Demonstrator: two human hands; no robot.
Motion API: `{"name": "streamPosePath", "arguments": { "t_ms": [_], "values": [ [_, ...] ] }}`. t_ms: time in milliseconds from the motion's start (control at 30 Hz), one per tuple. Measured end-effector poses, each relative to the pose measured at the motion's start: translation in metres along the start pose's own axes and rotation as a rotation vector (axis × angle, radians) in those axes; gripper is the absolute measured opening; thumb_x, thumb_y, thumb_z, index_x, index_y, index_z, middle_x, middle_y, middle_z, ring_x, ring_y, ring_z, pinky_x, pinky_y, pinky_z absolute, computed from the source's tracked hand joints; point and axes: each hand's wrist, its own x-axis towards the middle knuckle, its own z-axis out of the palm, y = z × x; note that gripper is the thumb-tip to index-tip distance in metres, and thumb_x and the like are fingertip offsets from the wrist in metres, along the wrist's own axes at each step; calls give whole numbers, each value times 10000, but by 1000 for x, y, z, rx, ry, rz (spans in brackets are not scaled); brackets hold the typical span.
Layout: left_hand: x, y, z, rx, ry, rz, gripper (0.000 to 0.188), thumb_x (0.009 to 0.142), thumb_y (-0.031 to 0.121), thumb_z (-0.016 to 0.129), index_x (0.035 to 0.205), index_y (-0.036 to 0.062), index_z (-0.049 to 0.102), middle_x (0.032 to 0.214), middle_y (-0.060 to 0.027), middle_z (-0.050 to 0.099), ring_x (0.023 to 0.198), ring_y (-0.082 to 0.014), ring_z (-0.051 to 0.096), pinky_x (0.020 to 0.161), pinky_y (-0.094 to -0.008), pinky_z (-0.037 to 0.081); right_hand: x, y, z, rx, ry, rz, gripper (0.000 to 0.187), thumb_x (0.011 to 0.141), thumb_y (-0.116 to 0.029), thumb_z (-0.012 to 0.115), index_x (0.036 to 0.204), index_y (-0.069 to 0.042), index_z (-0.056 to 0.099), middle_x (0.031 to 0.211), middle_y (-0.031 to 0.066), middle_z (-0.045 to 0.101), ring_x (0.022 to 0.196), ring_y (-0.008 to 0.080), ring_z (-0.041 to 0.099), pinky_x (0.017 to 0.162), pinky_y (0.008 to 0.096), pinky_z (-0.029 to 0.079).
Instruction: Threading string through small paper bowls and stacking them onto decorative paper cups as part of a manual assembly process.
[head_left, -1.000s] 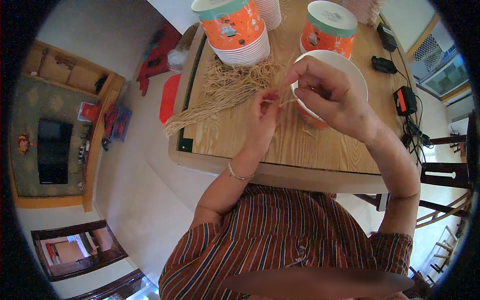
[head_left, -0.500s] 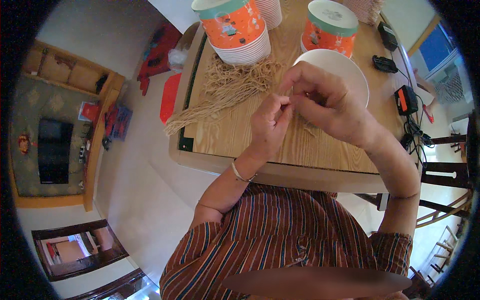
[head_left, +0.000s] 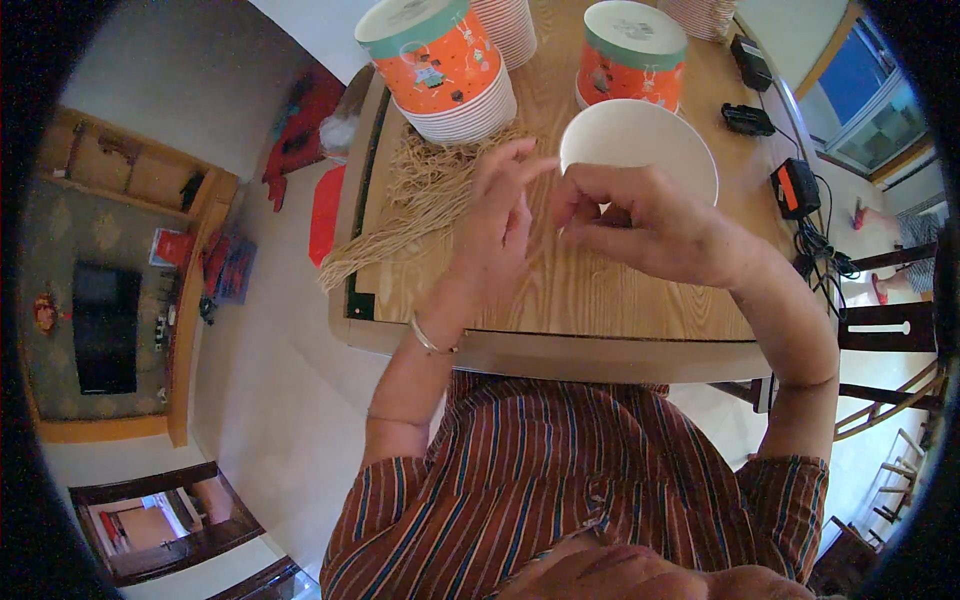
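My left hand [head_left: 492,225] is over the table's near part, slightly blurred. Its fingers are stretched and apart, with nothing visible in them. Beside it my right hand [head_left: 650,222] has thumb and forefinger pinched together; whatever is between them is too small to make out. Just beyond the right hand is a white paper bucket [head_left: 645,140], its inside showing, partly covered by that hand. A loose bundle of tan cords [head_left: 390,235] spreads over the table left of my left hand. On the bundle's far end stands a stack of upturned orange paper buckets [head_left: 440,75] with green bands.
Another upturned orange bucket stack [head_left: 635,60] stands behind the white bucket. Black adapters [head_left: 750,120] and a black-and-orange box [head_left: 797,190] with tangled cables line the right edge of the wooden table [head_left: 640,300]. A red stool [head_left: 325,215] is left of the table.
My hands, together before, have come apart. The left has moved left and its fingers have opened out; the right stays pinched, shifted slightly left. The view has shifted a little.
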Motion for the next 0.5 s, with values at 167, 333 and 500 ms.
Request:
{"name": "streamPosePath", "arguments": {
  "t_ms": [167,333,500],
  "values": [
    [34,-16,-3,342,-183,399,436,735,-20,651,1131,160,621,1306,-118,515,1240,-305,477,996,-399,427,-7,-3,-4,-90,-100,-12,127,856,-12,615,975,-22,572,725,6,513,674,75,473,603,251,415],
    [37,-7,-12,395,-277,399,283,720,58,693,988,143,662,1267,-73,559,1266,-291,472,1022,-444,417,-20,-22,-29,-210,-146,43,208,838,-24,612,1035,-44,552,733,62,543,660,169,539,612,309,450],
    [20,5,-22,523,-352,437,192,733,118,697,919,131,652,1098,-46,633,1170,-239,546,1007,-453,429,-39,-13,-44,-441,-101,-28,342,791,68,594,1100,-63,526,763,56,520,666,162,534,581,288,441]
  ]
}}
